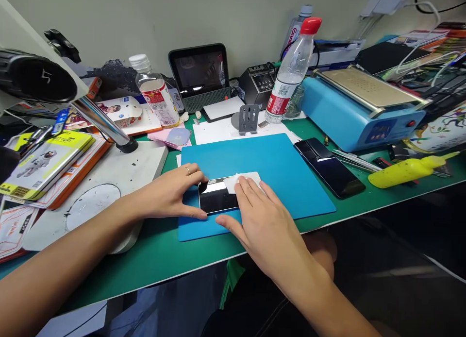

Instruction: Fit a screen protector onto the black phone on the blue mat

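A phone (217,202) with a glossy black screen lies crosswise on a blue mat (247,152). My left hand (174,191) steadies its left end, the thumb along the near edge and the curled fingers at the far corner. Over the phone's right part, my right hand (260,210) presses a folded white wipe (231,183) with its fingers laid together on top. The right thumb points left beside the phone's near edge. Fingers and wipe hide the right end of the phone.
Right of the mat lie a second dark phone (331,169), tweezers (357,160) and a yellow squeeze bottle (404,172). Behind them is a blue heating plate machine (364,109). Water bottles (289,79) and a small display (199,75) line the back; a microscope stand base (145,164) occupies the left.
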Demonstrator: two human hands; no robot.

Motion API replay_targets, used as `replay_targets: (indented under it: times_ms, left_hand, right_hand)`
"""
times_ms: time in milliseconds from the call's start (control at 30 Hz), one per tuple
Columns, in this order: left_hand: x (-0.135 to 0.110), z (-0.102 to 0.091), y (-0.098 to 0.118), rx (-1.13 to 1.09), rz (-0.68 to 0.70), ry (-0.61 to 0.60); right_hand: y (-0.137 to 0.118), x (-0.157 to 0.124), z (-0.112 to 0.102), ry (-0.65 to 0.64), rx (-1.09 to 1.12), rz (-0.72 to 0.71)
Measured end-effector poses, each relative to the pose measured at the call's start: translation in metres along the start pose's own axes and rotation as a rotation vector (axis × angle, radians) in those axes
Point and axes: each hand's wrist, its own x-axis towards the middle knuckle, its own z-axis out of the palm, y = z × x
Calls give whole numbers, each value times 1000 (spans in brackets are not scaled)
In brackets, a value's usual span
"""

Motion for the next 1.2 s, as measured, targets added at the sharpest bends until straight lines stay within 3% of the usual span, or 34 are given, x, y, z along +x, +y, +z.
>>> replay_targets:
  times_ms: [233,533,800,1067,1200]
  left_hand:
    - [0,-2,3,-8,-7,-14]
    - [-1,0,2,4,8,-13]
    - [0,1,5,-14,-13,-3]
    - [0,1,6,-2,-23,-25]
    - [0,-2,7,4,-35,-32]
  right_hand:
    - [-10,-27,-3,47,-3,1]
    - [6,6,-1,-46,-9,29]
    - [-8,-33,11,106,-82,18]
    - [13,4,-1,-53,23,40]
    - [17,-2,-5,-77,7,56]
